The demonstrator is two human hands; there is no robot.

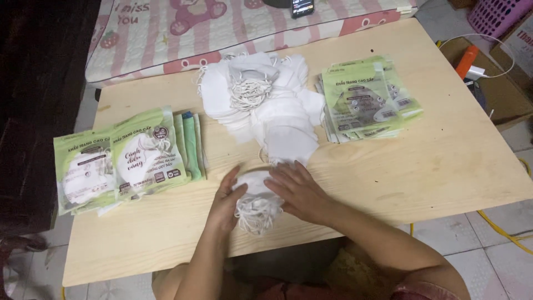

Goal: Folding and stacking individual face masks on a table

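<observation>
A small stack of white face masks (pixel 252 183) with tangled ear loops (pixel 256 214) lies near the front edge of the light wooden table (pixel 422 161). My left hand (pixel 225 203) cups the stack's left side. My right hand (pixel 297 189) lies flat against its right side and top. Just behind them sits a big heap of loose white masks (pixel 261 105). Filled green and clear mask packets (pixel 119 161) lie at the left. A pile of flat empty packets (pixel 366 100) lies at the right.
A pink patterned mattress (pixel 222 28) with a phone (pixel 302 8) on it borders the table's far edge. Cardboard boxes (pixel 499 83), a white cable, an orange object (pixel 467 60) and a pink basket (pixel 499 15) stand on the tiled floor at the right.
</observation>
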